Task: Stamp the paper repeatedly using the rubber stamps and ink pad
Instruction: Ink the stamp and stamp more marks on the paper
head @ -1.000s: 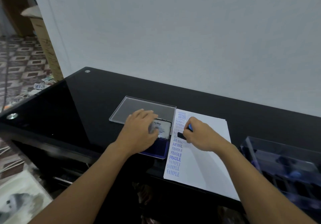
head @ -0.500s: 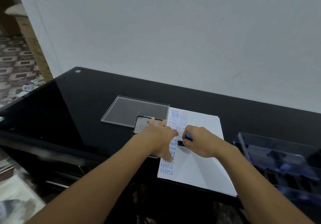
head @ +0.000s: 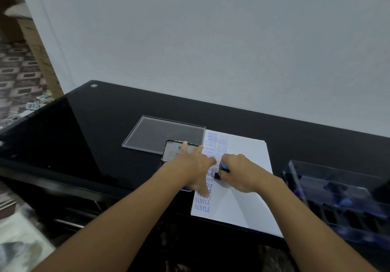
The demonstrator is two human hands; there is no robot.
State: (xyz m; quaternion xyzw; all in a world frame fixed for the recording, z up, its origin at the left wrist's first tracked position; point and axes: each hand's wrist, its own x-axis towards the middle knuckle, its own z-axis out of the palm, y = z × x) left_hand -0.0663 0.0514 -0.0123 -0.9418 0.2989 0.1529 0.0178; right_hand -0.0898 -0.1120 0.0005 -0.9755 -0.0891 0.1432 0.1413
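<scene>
1. Soft, rather dim indoor light falls evenly; the pale wall (head: 211,39) reads grey-blue.
2. The glossy black table (head: 105,124) carries faint mirror-like reflections along its left side.
3. A weak shadow lies on the paper (head: 242,204) beneath the right hand (head: 242,172).
4. Frame edges bow from the wide lens; the left hand (head: 190,166) looks slightly smeared.

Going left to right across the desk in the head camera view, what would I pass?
clear plastic lid → left hand → blue-handled stamp → right hand → clear stamp box
</scene>
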